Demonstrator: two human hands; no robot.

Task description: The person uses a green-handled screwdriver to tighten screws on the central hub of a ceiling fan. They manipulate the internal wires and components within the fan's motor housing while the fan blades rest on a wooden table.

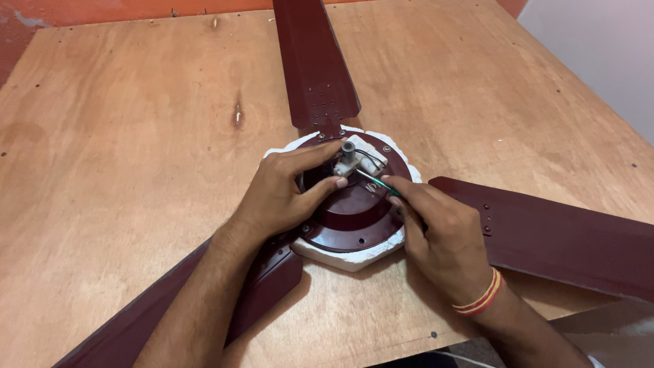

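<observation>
My left hand [283, 194] pinches the small white block [351, 161] at the fan hub [354, 208], mid-table [136, 136]. My right hand [439, 235] clasps a screwdriver [378, 182], tip at the block. The block seems light and brittle, so I hold its sides gently.

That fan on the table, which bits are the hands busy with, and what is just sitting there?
Being worked on:
- left hand steadying the white block on the fan's dark red hub
- right hand holding a green-handled screwdriver, tip at the block
- thin wires on the block

Just there:
- three dark red blades
- white foam piece under the hub
- plywood table
</observation>
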